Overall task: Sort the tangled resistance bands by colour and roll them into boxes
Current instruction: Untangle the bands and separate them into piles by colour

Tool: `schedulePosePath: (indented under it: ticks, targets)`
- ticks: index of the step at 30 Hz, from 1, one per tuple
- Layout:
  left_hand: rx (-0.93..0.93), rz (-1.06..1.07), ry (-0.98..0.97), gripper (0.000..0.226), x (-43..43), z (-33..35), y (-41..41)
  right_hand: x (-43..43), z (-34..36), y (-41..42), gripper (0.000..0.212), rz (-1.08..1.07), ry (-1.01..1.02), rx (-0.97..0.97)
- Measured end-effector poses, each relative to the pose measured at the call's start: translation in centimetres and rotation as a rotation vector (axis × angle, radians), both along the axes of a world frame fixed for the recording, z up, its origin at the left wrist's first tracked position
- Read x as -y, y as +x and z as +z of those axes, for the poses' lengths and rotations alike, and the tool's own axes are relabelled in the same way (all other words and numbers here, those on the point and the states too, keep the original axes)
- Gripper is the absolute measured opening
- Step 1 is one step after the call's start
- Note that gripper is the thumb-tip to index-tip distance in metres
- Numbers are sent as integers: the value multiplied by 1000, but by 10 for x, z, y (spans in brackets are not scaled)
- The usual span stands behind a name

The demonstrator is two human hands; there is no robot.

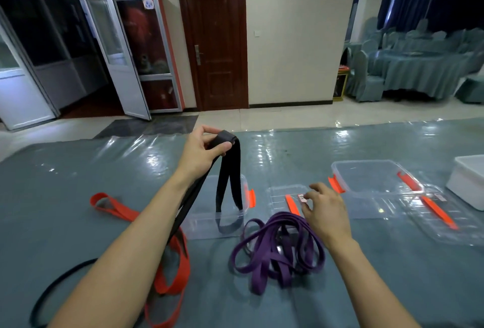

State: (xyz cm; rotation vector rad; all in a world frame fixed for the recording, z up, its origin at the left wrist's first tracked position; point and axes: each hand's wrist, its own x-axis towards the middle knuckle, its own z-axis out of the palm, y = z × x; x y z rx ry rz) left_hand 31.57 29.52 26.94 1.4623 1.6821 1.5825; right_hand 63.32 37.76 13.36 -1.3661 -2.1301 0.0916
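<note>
My left hand (201, 148) is raised above the table and pinches the folded top of a black band (230, 178). Its loops hang down into a clear plastic box (207, 222) with orange clips, and one strand trails back under my left forearm. A purple band (277, 249) lies in a tangled heap in front of that box. An orange band (172, 270) snakes across the cloth at the left. My right hand (326, 209) hovers with relaxed fingers over a clear lid (282, 196), just beyond the purple heap, holding nothing.
A second clear box (372, 178) with orange clips stands at the right on another clear lid (445, 225). A white container (468, 181) sits at the far right edge. A blue-grey cloth under clear plastic (78, 183) covers the table. A door and covered chairs stand beyond.
</note>
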Motion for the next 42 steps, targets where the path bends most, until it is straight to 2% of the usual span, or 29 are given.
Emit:
schedulePosePath:
  ticks: [3,5,7,10,12,14,16,18,19,21,23,25,28,32,35,38,42]
  targets:
    - [-94,-64,-96,32,5,-11,18,7,-4,5,6,-41,-5,17]
    - [-235,-109,-192,32,10,-20,36,13,-8,7,6,-68,-12,14]
    - [-297,-139,-145,32,9,-19,48,20,-9,9,6,-91,-12,10]
    - [-10,-227,-50,48,5,-2,42,27,-8,13,24,-110,-13,-15]
    - [71,-289,-171,66,14,-10,28,31,-5,13,25,-115,-9,-24]
    - [-40,-308,-324,53,21,-31,16,34,1,10,18,-111,12,-29]
    - [-81,-252,-243,35,24,-36,7,36,7,4,11,-98,30,-24]
    - [14,-197,-84,31,20,-27,-3,40,10,-2,11,-79,46,-18]
    - [55,-211,-84,25,19,-23,-9,41,11,-6,11,-75,53,-21]
    - [-26,-202,-232,12,23,-32,-18,43,11,-11,14,-73,66,-24]
    - [-148,-68,-340,15,28,-50,-24,44,10,-14,16,-75,65,-19]
    - [-106,3,-289,23,30,-50,-24,45,8,-16,14,-75,74,-30]
    - [21,-96,-242,22,31,-35,-21,46,7,-18,11,-73,84,-23]
    - [-54,-237,-190,26,44,-33,-19,46,10,-22,7,-84,107,-66]
    - [-27,-224,-157,25,51,-37,-19,46,15,-21,5,-105,129,-109]
    - [-60,-181,-149,24,53,-38,-22,48,20,-19,15,-105,167,-139]
    - [-87,-116,-125,9,52,-34,-24,47,33,-17,11,-104,241,-166]
